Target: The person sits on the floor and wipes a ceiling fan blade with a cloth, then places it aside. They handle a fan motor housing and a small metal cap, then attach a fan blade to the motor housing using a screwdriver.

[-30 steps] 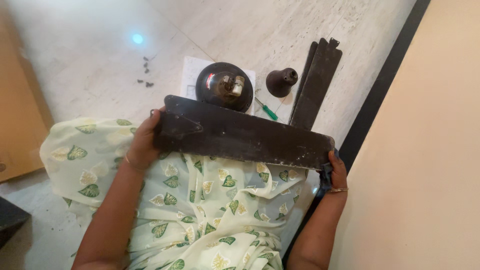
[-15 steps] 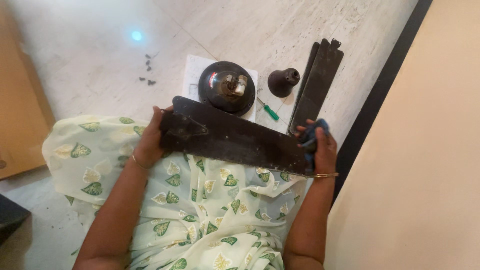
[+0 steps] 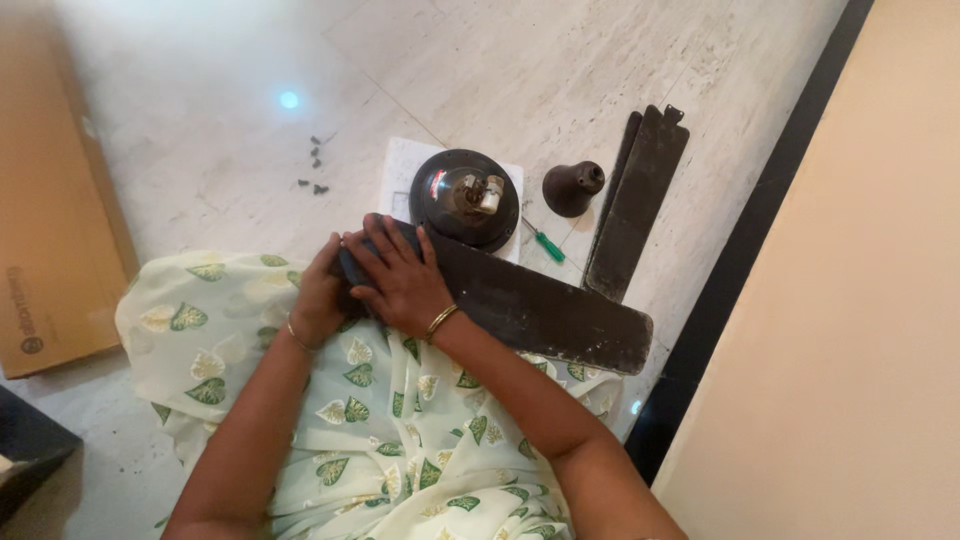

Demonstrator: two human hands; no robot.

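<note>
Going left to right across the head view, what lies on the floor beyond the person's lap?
Cardboard box → small dark screws → round dark fan motor on a white sheet → green-handled screwdriver → dark bell-shaped cover → stacked spare fan blades.

Soft, even daylight, pale glare on the marble floor [image 3: 560,60], sharp focus throughout.

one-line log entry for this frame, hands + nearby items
left hand: grips fan blade end | right hand: flat on blade, same end | blade: across lap | floor: fan motor, screwdriver, spare blades
</note>
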